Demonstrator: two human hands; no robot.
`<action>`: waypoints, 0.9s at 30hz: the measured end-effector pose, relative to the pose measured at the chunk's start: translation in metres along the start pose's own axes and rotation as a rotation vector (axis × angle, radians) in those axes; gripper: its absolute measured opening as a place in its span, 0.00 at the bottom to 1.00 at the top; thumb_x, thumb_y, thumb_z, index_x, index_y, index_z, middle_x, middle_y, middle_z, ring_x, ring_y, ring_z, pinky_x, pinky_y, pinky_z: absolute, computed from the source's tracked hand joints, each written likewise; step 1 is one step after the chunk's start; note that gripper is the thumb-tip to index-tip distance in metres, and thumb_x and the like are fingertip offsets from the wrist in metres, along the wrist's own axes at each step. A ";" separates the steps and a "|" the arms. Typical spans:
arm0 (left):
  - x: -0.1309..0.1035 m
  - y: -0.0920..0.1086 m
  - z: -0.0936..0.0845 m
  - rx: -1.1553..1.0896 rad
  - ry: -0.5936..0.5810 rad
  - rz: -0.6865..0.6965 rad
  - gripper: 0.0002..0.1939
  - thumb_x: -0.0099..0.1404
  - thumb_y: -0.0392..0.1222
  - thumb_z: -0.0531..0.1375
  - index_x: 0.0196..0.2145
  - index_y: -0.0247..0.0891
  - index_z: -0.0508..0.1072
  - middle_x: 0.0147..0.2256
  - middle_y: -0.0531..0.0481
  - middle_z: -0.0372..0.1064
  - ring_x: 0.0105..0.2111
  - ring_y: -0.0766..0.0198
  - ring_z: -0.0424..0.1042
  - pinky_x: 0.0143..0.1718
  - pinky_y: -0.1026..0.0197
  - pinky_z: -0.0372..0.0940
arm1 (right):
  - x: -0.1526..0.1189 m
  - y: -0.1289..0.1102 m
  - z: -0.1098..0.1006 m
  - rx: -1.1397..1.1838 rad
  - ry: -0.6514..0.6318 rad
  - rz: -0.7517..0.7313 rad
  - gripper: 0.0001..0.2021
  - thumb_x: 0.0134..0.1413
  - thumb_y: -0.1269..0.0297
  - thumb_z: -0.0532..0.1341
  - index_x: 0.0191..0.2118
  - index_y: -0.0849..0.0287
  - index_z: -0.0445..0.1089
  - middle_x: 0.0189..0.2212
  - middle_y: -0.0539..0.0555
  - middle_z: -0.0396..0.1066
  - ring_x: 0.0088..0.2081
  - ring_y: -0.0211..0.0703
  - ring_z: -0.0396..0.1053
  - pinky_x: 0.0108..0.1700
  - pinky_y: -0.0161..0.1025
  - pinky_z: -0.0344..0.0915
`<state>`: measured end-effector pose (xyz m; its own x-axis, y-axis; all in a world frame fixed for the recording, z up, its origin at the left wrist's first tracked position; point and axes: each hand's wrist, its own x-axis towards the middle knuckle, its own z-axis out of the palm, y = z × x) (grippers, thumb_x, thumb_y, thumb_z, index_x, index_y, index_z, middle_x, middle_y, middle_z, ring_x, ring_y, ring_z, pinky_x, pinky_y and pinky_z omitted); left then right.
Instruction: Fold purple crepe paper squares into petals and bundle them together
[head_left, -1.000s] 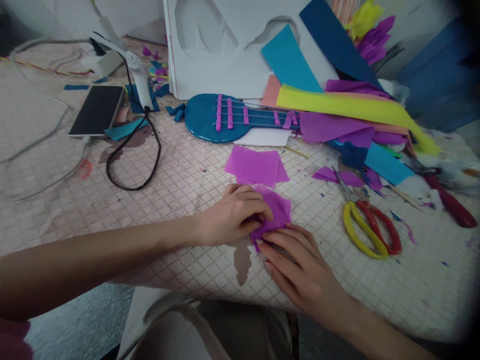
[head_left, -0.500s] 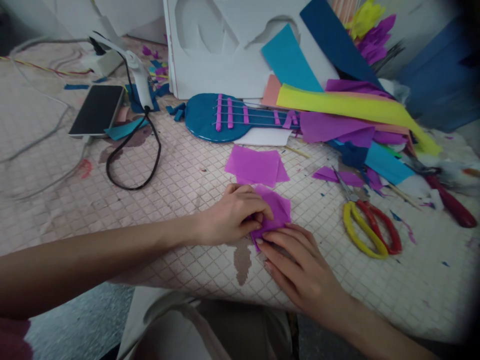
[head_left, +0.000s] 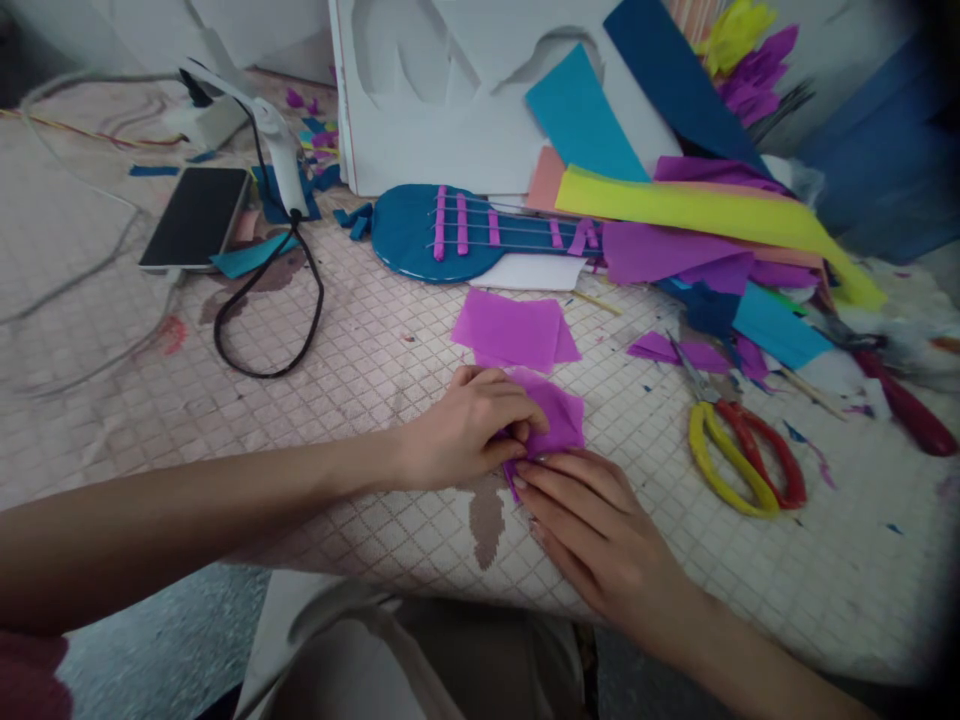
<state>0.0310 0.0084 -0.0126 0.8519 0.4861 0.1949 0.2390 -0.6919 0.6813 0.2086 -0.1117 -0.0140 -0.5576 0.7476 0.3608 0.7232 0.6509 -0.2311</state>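
Observation:
A piece of purple crepe paper [head_left: 561, 412] lies on the table in front of me, its lower edge bunched under my fingers. My left hand [head_left: 480, 425] is closed, with thumb and curled fingers gripping the paper's near left part. From the lower right, my right hand [head_left: 592, 515] rests with fingers stretched out, their tips pressing the near edge close to my left thumb. Its thumb is hard to see. Just beyond my hands, more purple paper pieces [head_left: 510, 330] lie flat and overlapping.
A blue paper-covered guitar shape [head_left: 427, 235] with purple strips lies behind. Scissors [head_left: 739, 455] with yellow and red handles lie right, near a dark red-handled tool [head_left: 915, 410]. Coloured paper strips [head_left: 690, 205] pile up at the back right. Left are a phone [head_left: 196, 218] and a white corded tool [head_left: 283, 165].
My right fingers have shifted slightly up and left along the paper's near edge, drawing nearer to my left thumb. My left hand keeps its grip.

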 end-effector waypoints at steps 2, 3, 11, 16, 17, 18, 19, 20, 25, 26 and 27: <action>0.000 0.000 0.001 0.011 0.019 -0.002 0.07 0.62 0.31 0.58 0.38 0.37 0.71 0.37 0.52 0.70 0.43 0.60 0.64 0.47 0.53 0.51 | 0.000 0.000 0.000 0.001 -0.011 -0.002 0.13 0.58 0.75 0.57 0.48 0.66 0.70 0.46 0.58 0.73 0.52 0.49 0.64 0.54 0.51 0.64; 0.000 -0.001 0.001 0.019 0.031 -0.002 0.07 0.62 0.31 0.58 0.39 0.37 0.71 0.38 0.51 0.70 0.44 0.59 0.64 0.47 0.53 0.52 | 0.000 0.000 0.000 0.003 -0.014 -0.003 0.13 0.58 0.75 0.57 0.48 0.67 0.70 0.46 0.58 0.73 0.52 0.49 0.64 0.54 0.51 0.64; -0.019 0.008 -0.014 0.173 0.124 0.131 0.10 0.68 0.33 0.52 0.41 0.39 0.72 0.42 0.48 0.70 0.45 0.60 0.65 0.48 0.53 0.55 | 0.001 0.001 0.000 0.040 -0.004 0.015 0.12 0.59 0.74 0.56 0.46 0.66 0.72 0.46 0.57 0.73 0.51 0.50 0.63 0.52 0.51 0.65; -0.048 0.020 -0.016 0.373 0.018 0.333 0.11 0.71 0.34 0.49 0.44 0.35 0.71 0.46 0.48 0.72 0.52 0.59 0.63 0.57 0.50 0.50 | 0.002 0.001 -0.001 0.032 0.014 0.004 0.12 0.60 0.74 0.55 0.47 0.65 0.71 0.44 0.57 0.74 0.51 0.50 0.64 0.53 0.51 0.65; -0.053 0.021 -0.015 0.413 0.001 0.344 0.12 0.71 0.33 0.48 0.45 0.35 0.70 0.49 0.47 0.70 0.55 0.57 0.61 0.59 0.48 0.48 | 0.002 0.001 -0.001 0.029 0.010 0.004 0.12 0.60 0.74 0.54 0.47 0.65 0.71 0.44 0.57 0.74 0.51 0.50 0.64 0.53 0.51 0.66; -0.057 0.021 -0.014 0.452 -0.018 0.348 0.13 0.71 0.32 0.48 0.45 0.34 0.70 0.51 0.45 0.69 0.57 0.56 0.60 0.60 0.47 0.46 | 0.002 0.001 -0.002 0.027 0.005 0.005 0.13 0.60 0.74 0.54 0.47 0.65 0.71 0.44 0.57 0.74 0.52 0.50 0.64 0.53 0.51 0.66; -0.059 0.020 -0.013 0.486 -0.031 0.349 0.13 0.71 0.31 0.47 0.45 0.34 0.70 0.53 0.44 0.67 0.58 0.55 0.58 0.61 0.45 0.46 | 0.003 0.001 -0.002 0.027 0.001 0.007 0.13 0.60 0.74 0.55 0.48 0.64 0.71 0.44 0.57 0.74 0.52 0.50 0.64 0.53 0.52 0.66; -0.061 0.019 -0.012 0.515 -0.043 0.339 0.13 0.71 0.31 0.47 0.44 0.34 0.70 0.54 0.44 0.66 0.59 0.54 0.57 0.61 0.44 0.45 | 0.003 0.001 -0.002 0.026 0.001 0.009 0.13 0.60 0.73 0.55 0.48 0.64 0.71 0.44 0.57 0.74 0.52 0.49 0.64 0.53 0.52 0.66; -0.063 0.011 -0.011 0.595 -0.050 0.199 0.08 0.70 0.34 0.50 0.42 0.36 0.68 0.56 0.45 0.64 0.61 0.54 0.55 0.63 0.41 0.41 | 0.003 0.001 -0.003 0.015 0.013 0.010 0.12 0.59 0.74 0.55 0.46 0.64 0.72 0.44 0.57 0.74 0.51 0.50 0.65 0.52 0.52 0.67; -0.064 0.010 -0.011 0.606 -0.026 0.169 0.07 0.70 0.35 0.51 0.42 0.36 0.68 0.56 0.45 0.64 0.61 0.55 0.55 0.63 0.41 0.40 | 0.003 0.001 -0.003 0.014 0.011 0.010 0.12 0.59 0.74 0.55 0.46 0.64 0.72 0.45 0.57 0.74 0.50 0.50 0.66 0.52 0.51 0.67; -0.064 0.009 -0.011 0.617 0.002 0.145 0.06 0.70 0.36 0.52 0.42 0.36 0.67 0.56 0.44 0.64 0.61 0.55 0.55 0.63 0.41 0.41 | 0.003 0.001 -0.003 0.012 0.009 0.010 0.12 0.59 0.74 0.56 0.46 0.64 0.72 0.45 0.56 0.74 0.50 0.50 0.66 0.52 0.51 0.67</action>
<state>-0.0266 -0.0236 -0.0111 0.8950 0.3651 0.2565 0.3466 -0.9309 0.1156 0.2086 -0.1096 -0.0109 -0.5466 0.7528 0.3668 0.7237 0.6450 -0.2453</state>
